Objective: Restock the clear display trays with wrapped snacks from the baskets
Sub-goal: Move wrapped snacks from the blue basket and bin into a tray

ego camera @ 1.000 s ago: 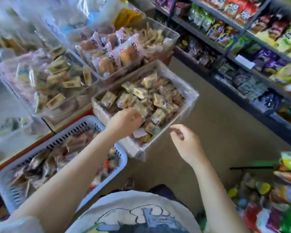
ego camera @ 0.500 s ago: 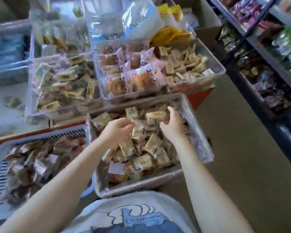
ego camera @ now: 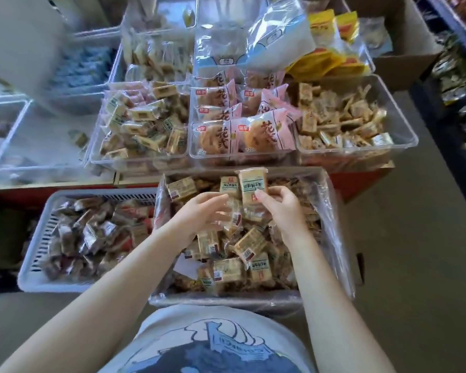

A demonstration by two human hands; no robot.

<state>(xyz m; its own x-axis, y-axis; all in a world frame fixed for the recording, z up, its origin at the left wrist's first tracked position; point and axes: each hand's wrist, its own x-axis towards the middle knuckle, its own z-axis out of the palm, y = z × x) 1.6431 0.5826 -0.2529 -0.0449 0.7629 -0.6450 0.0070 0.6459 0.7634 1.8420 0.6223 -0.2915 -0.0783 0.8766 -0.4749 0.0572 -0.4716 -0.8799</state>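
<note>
The right hand (ego camera: 281, 208) is pinching a wrapped snack (ego camera: 252, 185) upright, the left hand (ego camera: 202, 214) beside it is gripping clear-wrapped packets (ego camera: 233, 214), and beyond them the display trays (ego camera: 242, 154) are standing full.

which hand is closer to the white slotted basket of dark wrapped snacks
Left. The left hand is just right of the white slotted basket, over the lined bin; the right hand is farther right, holding a snack packet.

Bright, even daylight with soft, faint shadows. Glare shines on clear plastic wrapping (ego camera: 334, 211) and clear trays (ego camera: 404, 138). Wide-angle distortion bends the edges; the upper left corner is smeared by motion blur.
</note>
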